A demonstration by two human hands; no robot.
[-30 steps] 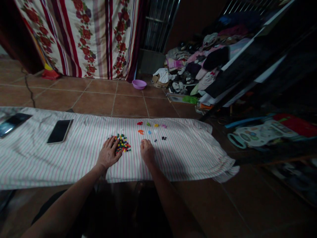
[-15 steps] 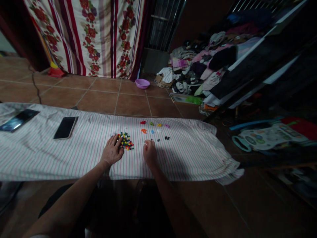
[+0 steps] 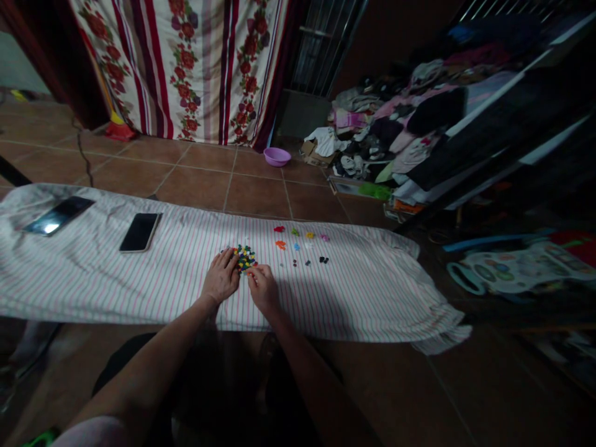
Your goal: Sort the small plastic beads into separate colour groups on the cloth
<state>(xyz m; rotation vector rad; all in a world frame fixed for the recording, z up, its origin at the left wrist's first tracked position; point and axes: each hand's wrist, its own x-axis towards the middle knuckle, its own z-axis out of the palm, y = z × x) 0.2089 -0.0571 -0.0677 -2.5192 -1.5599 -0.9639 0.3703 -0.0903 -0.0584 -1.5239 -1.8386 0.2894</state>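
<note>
A pile of small mixed-colour plastic pieces (image 3: pixel 246 255) lies on the striped cloth. My left hand (image 3: pixel 221 277) rests on the pile's left side, its fingers stretched out. At the pile's lower right edge is my right hand (image 3: pixel 263 288), fingers drawn together; whatever they pinch is too small to make out. To the right lie little single-colour groups: red pieces (image 3: pixel 278 230), green pieces (image 3: pixel 295 232), yellow pieces (image 3: pixel 310 235), pink pieces (image 3: pixel 325 237), orange pieces (image 3: pixel 280 245), blue pieces (image 3: pixel 297 247) and black pieces (image 3: pixel 324 260). A tiny grey piece (image 3: pixel 282 265) sits nearest my right hand.
Two phones, one dark (image 3: pixel 140 233) and one reflecting light (image 3: pixel 59 216), lie on the cloth (image 3: pixel 186 292) at left. Beyond it, a purple basin (image 3: pixel 277 157) stands on the tiled floor. Heaped clothes (image 3: pixel 372 124) and a toy panel (image 3: pixel 521 268) are at right.
My right hand has moved left from beside the sorted groups to the pile, leaving a tiny grey piece in view there. My left hand stays on the pile. The view has shifted slightly.
</note>
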